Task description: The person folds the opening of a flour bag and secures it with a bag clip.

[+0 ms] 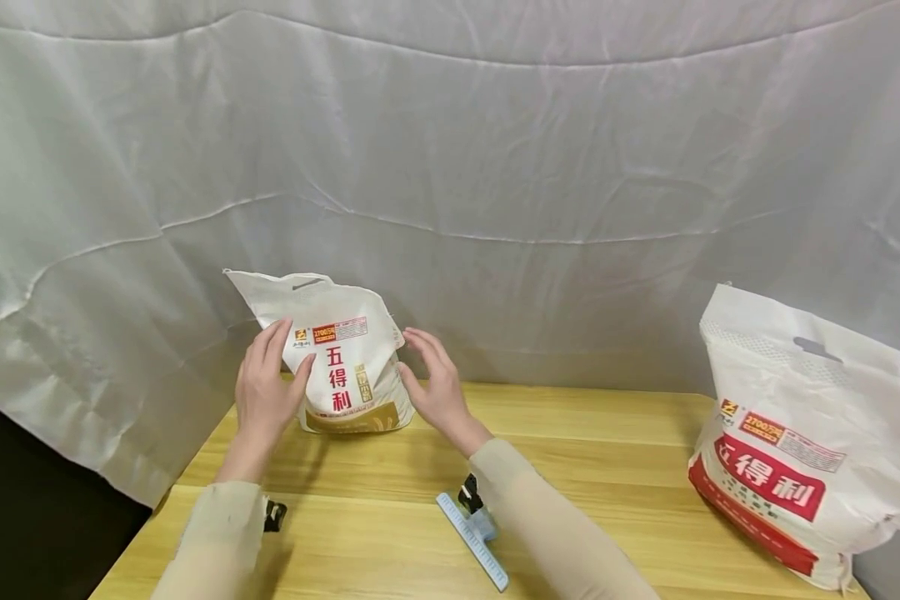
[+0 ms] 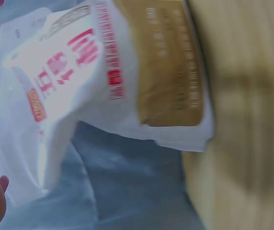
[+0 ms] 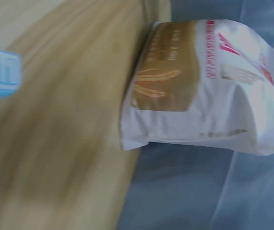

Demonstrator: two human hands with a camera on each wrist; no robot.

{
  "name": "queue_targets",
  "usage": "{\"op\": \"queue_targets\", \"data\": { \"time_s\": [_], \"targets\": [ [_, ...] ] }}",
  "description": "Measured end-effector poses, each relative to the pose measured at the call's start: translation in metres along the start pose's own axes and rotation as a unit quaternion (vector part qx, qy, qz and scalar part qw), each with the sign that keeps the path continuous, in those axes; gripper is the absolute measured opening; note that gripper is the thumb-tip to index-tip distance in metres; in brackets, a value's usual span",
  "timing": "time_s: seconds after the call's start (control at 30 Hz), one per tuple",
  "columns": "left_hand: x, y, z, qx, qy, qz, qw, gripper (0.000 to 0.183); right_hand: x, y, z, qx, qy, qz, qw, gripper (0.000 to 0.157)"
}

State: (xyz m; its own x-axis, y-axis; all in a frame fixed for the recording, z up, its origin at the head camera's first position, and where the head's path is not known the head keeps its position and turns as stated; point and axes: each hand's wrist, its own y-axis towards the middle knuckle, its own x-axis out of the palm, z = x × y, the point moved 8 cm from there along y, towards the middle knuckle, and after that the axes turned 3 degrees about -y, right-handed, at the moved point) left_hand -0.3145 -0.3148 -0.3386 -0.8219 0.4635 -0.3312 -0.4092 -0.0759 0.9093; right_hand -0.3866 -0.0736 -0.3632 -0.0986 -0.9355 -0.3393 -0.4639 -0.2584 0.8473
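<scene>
A white flour bag (image 1: pixel 360 358) with red lettering and a gold-brown lower band stands at the back left of the table, its top slumped to the left. My left hand (image 1: pixel 266 383) is at the bag's left side, fingers extended and thumb apart, overlapping its front in the head view. On the opposite side, my right hand (image 1: pixel 438 383) has its fingers loosely extended, fingertips right by the bag's edge. In the right wrist view, the bag (image 3: pixel 170 72) stands on the wood between parts of both hands. Neither hand's fingers curl round it.
A second flour bag (image 1: pixel 776 450), white with a red band, stands at the table's right. A light blue clip with a ruler-like edge (image 1: pixel 472 537) lies on the wooden table (image 1: pixel 585 467) near my right sleeve. A grey curtain (image 1: pixel 495 167) hangs behind the table.
</scene>
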Motion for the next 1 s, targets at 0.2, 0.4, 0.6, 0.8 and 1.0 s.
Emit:
{"op": "queue_targets", "data": {
  "time_s": [0.2, 0.4, 0.6, 0.8, 1.0],
  "targets": [
    [0.001, 0.029, 0.009, 0.018, 0.005, -0.006, 0.9998, 0.065, -0.009, 0.017, -0.007, -0.01, 0.002, 0.024, 1.0, 0.049],
    [0.005, 0.061, 0.018, 0.054, -0.005, -0.015, 0.9984, 0.067, -0.009, 0.032, -0.005, 0.001, -0.011, 0.021, 1.0, 0.051],
    [0.012, 0.085, 0.023, 0.085, -0.003, -0.036, 0.9957, 0.067, -0.002, 0.045, 0.005, 0.011, -0.048, -0.004, 0.999, 0.056],
    [0.024, 0.1, 0.026, 0.122, 0.01, -0.087, 0.9886, 0.063, 0.009, 0.055, 0.019, 0.045, -0.069, -0.048, 0.995, 0.059],
    [0.036, 0.107, 0.026, 0.14, 0.033, -0.145, 0.9789, 0.061, 0.022, 0.058, 0.032, 0.077, -0.086, -0.091, 0.989, 0.06]
  ]
}}
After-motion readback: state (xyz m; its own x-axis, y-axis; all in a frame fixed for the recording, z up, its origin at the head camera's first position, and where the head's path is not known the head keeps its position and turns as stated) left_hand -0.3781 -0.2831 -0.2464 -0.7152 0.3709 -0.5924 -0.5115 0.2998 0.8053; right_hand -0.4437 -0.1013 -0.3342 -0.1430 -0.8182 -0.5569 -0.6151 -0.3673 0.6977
